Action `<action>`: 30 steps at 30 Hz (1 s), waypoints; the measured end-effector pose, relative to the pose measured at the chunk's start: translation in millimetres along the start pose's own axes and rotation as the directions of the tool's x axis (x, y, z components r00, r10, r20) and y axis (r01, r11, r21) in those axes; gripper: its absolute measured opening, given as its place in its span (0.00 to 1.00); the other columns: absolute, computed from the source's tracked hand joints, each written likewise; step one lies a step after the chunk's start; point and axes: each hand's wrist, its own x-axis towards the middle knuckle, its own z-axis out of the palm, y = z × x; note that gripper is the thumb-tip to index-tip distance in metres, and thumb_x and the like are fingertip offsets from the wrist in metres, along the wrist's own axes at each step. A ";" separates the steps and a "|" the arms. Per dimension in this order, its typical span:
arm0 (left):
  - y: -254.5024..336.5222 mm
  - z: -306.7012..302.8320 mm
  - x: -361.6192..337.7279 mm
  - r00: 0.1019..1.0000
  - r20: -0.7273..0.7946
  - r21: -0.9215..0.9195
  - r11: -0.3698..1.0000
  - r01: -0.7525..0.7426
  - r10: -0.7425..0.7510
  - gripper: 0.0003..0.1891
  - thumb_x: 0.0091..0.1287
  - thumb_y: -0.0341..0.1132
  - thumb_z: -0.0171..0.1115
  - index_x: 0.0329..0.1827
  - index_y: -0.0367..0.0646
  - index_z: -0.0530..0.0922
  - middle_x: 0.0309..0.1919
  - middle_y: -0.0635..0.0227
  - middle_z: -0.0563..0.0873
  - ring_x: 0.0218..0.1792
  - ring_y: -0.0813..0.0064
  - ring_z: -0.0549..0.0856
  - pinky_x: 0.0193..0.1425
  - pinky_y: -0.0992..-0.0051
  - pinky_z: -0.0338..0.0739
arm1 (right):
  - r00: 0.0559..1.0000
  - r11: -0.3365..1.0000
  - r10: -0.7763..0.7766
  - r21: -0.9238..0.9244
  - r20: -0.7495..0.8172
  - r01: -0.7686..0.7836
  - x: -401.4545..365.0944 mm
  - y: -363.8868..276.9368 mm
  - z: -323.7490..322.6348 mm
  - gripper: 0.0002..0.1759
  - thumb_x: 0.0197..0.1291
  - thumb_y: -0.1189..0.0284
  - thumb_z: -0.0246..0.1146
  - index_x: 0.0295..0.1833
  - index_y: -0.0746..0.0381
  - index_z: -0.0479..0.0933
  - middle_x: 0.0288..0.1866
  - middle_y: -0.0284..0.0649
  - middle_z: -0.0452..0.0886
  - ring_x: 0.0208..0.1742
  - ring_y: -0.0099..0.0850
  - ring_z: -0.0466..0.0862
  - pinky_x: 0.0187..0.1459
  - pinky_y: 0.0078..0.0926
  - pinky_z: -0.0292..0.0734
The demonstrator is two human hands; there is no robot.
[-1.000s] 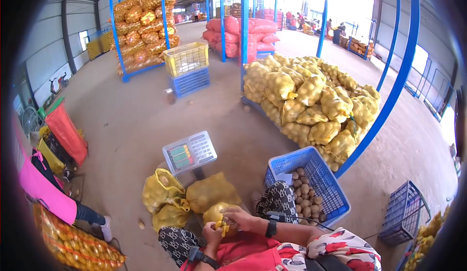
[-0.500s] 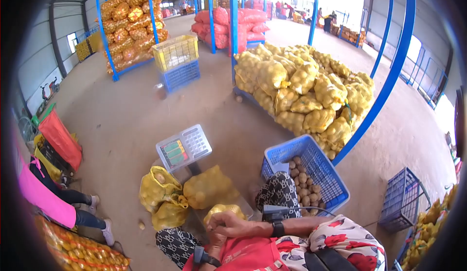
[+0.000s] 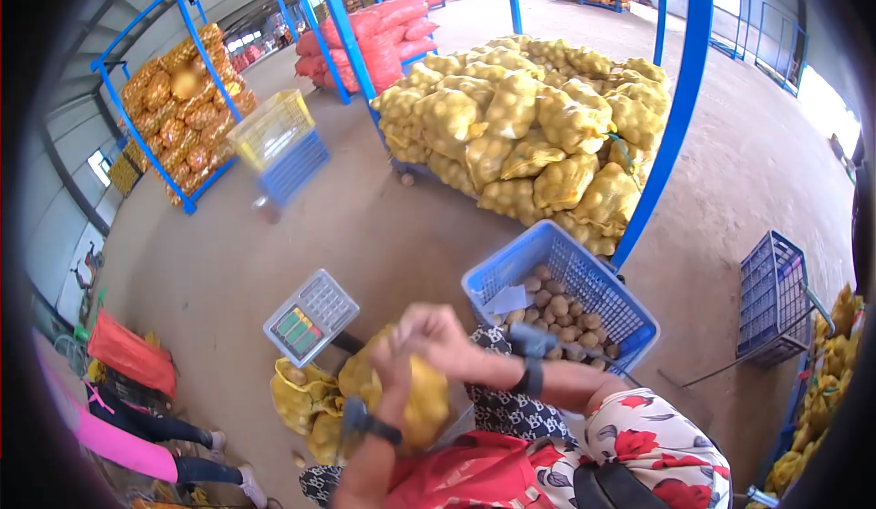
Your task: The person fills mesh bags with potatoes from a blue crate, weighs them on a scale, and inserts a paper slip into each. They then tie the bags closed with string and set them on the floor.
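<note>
My left hand point(image 3: 393, 374) and my right hand point(image 3: 443, 337) are close together, fingers closed, at the top of a yellow mesh bag point(image 3: 425, 409) filled with round produce that looks like potatoes. Motion blurs both hands, and the neck of the bag is mostly hidden by them. The bag hangs or stands just below them, between my knees. Another full mesh bag partly shows behind it, and an open-topped yellow mesh bag point(image 3: 297, 402) sits to the left. Beyond these stands a digital scale point(image 3: 311, 317) with green displays and a keypad.
A blue crate point(image 3: 630, 349) of potatoes stands at my right knee. Past it, a blue-framed cart holds heaped yellow mesh bags point(image 3: 511, 125). Another blue crate point(image 3: 771, 304) is farther right. A person in pink sleeves point(image 3: 128, 438) stands at left. Stacked yellow and blue crates point(image 3: 292, 164) stand ahead.
My hands have risen from low over the bag, and the mesh bag now shows taller beneath them. The view has turned and tilted somewhat, shifting the surroundings.
</note>
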 end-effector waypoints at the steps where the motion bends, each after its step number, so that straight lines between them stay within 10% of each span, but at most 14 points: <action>1: 44.3 25.9 36.4 0.999 0.037 0.039 0.999 -0.037 0.036 0.21 0.67 0.43 0.52 0.21 0.33 0.72 0.15 0.59 0.73 0.21 0.76 0.68 0.26 0.66 0.65 | 0.992 0.966 -0.112 -0.242 -0.067 0.092 14.6 -33.1 -20.3 0.05 0.50 0.84 0.56 0.28 0.63 0.73 0.27 0.30 0.75 0.29 0.18 0.74 0.30 0.15 0.68; 4: 158.3 117.2 128.2 0.919 -0.023 -0.068 0.917 -0.393 0.392 0.22 0.65 0.45 0.55 0.18 0.36 0.71 0.11 0.59 0.72 0.16 0.69 0.68 0.25 0.65 0.64 | 0.763 0.744 -0.617 -0.461 -0.195 0.484 56.1 -144.8 -53.3 0.06 0.50 0.84 0.57 0.24 0.64 0.70 0.25 0.32 0.73 0.27 0.19 0.69 0.29 0.18 0.66; 5: 211.4 130.4 144.3 0.929 0.127 -0.107 0.936 -0.334 0.346 0.20 0.62 0.45 0.59 0.20 0.36 0.72 0.16 0.57 0.75 0.19 0.65 0.72 0.26 0.65 0.66 | 0.733 0.710 -0.608 -0.622 -0.304 0.330 55.0 -188.6 -58.6 0.09 0.53 0.82 0.57 0.22 0.64 0.69 0.25 0.30 0.72 0.26 0.17 0.68 0.28 0.16 0.64; 7: 258.9 167.2 178.8 0.670 0.084 -0.124 0.674 -0.728 0.738 0.17 0.50 0.39 0.70 0.34 0.37 0.74 0.30 0.57 0.78 0.35 0.61 0.77 0.38 0.64 0.70 | 0.591 0.542 -0.796 -0.587 -0.130 0.601 67.2 -228.0 -96.4 0.04 0.57 0.79 0.55 0.30 0.63 0.70 0.26 0.26 0.70 0.26 0.13 0.66 0.25 0.14 0.62; 10: 316.2 165.7 147.9 0.428 0.032 -0.105 0.429 -0.897 0.903 0.31 0.42 0.35 0.74 0.50 0.37 0.70 0.46 0.55 0.75 0.52 0.52 0.72 0.55 0.61 0.68 | 0.452 0.196 -0.885 -0.970 -0.112 0.144 56.3 -244.2 -107.7 0.09 0.55 0.77 0.58 0.42 0.67 0.71 0.36 0.41 0.78 0.35 0.31 0.78 0.34 0.24 0.74; 13: 262.0 147.8 114.7 0.311 0.318 -0.125 0.364 -0.923 0.896 0.28 0.46 0.32 0.70 0.52 0.37 0.71 0.51 0.55 0.74 0.56 0.54 0.71 0.61 0.61 0.64 | 0.593 -0.166 -0.781 -0.981 0.194 0.101 25.9 -202.9 -134.4 0.13 0.52 0.78 0.61 0.45 0.66 0.72 0.42 0.47 0.78 0.42 0.41 0.80 0.36 0.29 0.76; 15: 192.7 121.4 90.9 0.373 0.463 -0.014 0.427 -0.904 0.804 0.23 0.48 0.31 0.68 0.49 0.38 0.73 0.50 0.57 0.74 0.57 0.55 0.70 0.63 0.60 0.63 | 0.851 0.290 -0.516 -0.955 -0.097 0.068 -1.4 -151.4 -129.5 0.08 0.50 0.79 0.61 0.38 0.64 0.75 0.34 0.44 0.79 0.34 0.36 0.81 0.34 0.30 0.76; 19: 63.1 14.6 45.5 0.685 0.610 0.224 0.742 -0.631 0.399 0.18 0.49 0.31 0.67 0.44 0.38 0.76 0.46 0.56 0.78 0.52 0.56 0.75 0.57 0.64 0.70 | 0.986 0.387 -0.165 -0.921 -0.033 0.034 -39.7 -52.1 -115.1 0.06 0.49 0.78 0.60 0.36 0.64 0.75 0.28 0.49 0.79 0.31 0.45 0.81 0.32 0.34 0.75; 24: -39.7 -161.2 -24.2 0.991 0.130 0.610 0.789 -0.077 -0.004 0.13 0.53 0.33 0.65 0.40 0.39 0.78 0.39 0.54 0.82 0.45 0.54 0.79 0.51 0.64 0.73 | 0.960 0.439 0.146 -0.885 0.241 0.155 -47.9 23.2 -71.2 0.06 0.49 0.75 0.59 0.35 0.63 0.75 0.29 0.49 0.79 0.32 0.47 0.80 0.33 0.39 0.76; 30: -81.1 -323.0 -135.2 0.707 -0.614 0.298 0.726 0.619 -0.351 0.10 0.58 0.33 0.61 0.37 0.35 0.79 0.32 0.59 0.84 0.36 0.68 0.82 0.43 0.71 0.74 | 0.766 0.548 0.468 -0.825 0.440 0.139 -35.4 99.0 -8.2 0.05 0.50 0.75 0.58 0.33 0.65 0.75 0.26 0.50 0.79 0.30 0.48 0.80 0.32 0.39 0.76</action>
